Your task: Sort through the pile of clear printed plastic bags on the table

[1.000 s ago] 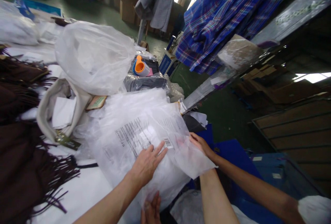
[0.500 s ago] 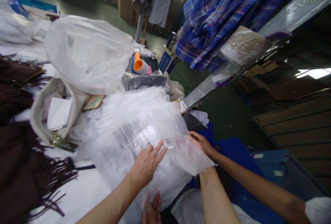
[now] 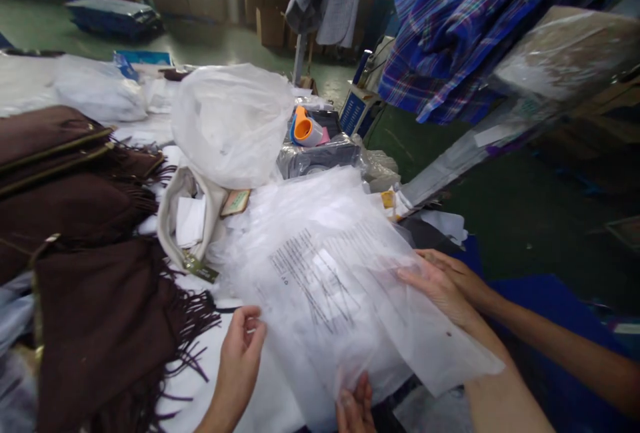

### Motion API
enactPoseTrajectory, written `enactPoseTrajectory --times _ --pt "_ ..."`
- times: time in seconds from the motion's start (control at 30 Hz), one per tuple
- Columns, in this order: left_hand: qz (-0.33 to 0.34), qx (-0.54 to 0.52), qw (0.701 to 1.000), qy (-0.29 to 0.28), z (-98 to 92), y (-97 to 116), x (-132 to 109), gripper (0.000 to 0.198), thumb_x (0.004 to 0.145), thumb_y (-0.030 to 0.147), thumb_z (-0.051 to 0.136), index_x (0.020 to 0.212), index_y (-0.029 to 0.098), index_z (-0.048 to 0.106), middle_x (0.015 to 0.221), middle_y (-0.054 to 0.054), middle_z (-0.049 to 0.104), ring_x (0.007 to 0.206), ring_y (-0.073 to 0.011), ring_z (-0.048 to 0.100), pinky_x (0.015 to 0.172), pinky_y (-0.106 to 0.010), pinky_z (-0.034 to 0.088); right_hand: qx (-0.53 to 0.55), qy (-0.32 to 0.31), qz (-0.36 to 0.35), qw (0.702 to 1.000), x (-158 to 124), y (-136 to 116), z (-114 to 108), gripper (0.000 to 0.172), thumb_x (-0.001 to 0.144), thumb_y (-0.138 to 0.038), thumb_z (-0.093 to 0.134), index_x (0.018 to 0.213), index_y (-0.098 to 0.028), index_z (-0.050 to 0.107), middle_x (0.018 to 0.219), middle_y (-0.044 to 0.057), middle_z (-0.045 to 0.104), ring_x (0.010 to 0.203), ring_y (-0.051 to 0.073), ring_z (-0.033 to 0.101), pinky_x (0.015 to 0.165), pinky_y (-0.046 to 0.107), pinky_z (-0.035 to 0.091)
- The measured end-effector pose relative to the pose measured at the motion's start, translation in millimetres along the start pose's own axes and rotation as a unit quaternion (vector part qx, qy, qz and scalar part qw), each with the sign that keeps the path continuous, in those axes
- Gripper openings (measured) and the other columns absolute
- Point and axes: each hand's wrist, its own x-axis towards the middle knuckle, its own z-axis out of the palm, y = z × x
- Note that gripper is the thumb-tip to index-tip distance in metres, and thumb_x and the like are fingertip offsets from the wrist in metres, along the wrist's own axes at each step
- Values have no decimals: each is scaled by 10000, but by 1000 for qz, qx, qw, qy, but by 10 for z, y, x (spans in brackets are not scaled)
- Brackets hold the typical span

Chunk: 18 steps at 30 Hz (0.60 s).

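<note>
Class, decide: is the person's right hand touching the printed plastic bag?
Touching. The head view shows the right hand lying flat on the printed plastic bag, fingers pressed against its film.

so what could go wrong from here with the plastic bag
The plastic bag sticks out unsupported past the right hand, so it may slide off. Another person's hand is on it too; opposing pulls might tear it. The brown fringe beside the left hand could snag.
</note>
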Motion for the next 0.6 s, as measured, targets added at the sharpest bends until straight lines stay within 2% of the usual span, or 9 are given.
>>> enactPoseTrajectory --times 0.1,0.23,0.3,0.4,0.47,0.6 --pt "-77 -97 991 -50 42 -20 7 478 659 499 605 990 166 513 970 -98 631 831 -229 637 747 -399 550 -12 46 15 999 -25 -181 232 372 789 -486 626 1109 -301 664 973 29 730 880 327 672 805 576 577" --pt "-98 -121 986 -63 212 114 63 543 623 475 641 1042 165 487 878 -51 627 733 -191 619 564 -294 504 -25 106 -33 993 -57 -463 351 269 800 -427 584 1057 -374 640 1106 -26 688 1105 344 604 1046 608 433" --pt "-87 -108 988 -63 269 181 120 454 614 471 645 932 179 504 696 17 579 628 -163 574 473 -240 423 -29 135 -34 990 -102 -586 359 261 811 -439 554 1058 -397 626 1141 -36 671 1146 344 581 1082 599 392" --pt "-65 -89 992 -59 316 239 218 327 593 476 637 678 200 484 505 69 461 497 -123 473 428 -216 343 -53 181 -40 981 -177 -715 314 308 801 -493 585 1070 -352 633 1138 11 674 1119 344 589 1071 583 404" --pt "-62 -87 993 -58 335 248 267 334 578 492 638 590 193 490 490 59 465 487 -111 452 450 -221 371 -57 181 -49 981 -209 -755 262 370 803 -512 606 1106 -303 639 1164 45 671 1109 338 595 1071 554 413" --pt "-78 -112 989 -53 345 219 288 348 544 503 669 594 177 555 536 36 518 552 -140 502 514 -264 474 -87 148 -56 984 -206 -714 234 390 812 -525 605 1120 -291 655 1182 65 667 1112 348 591 1069 552 409"
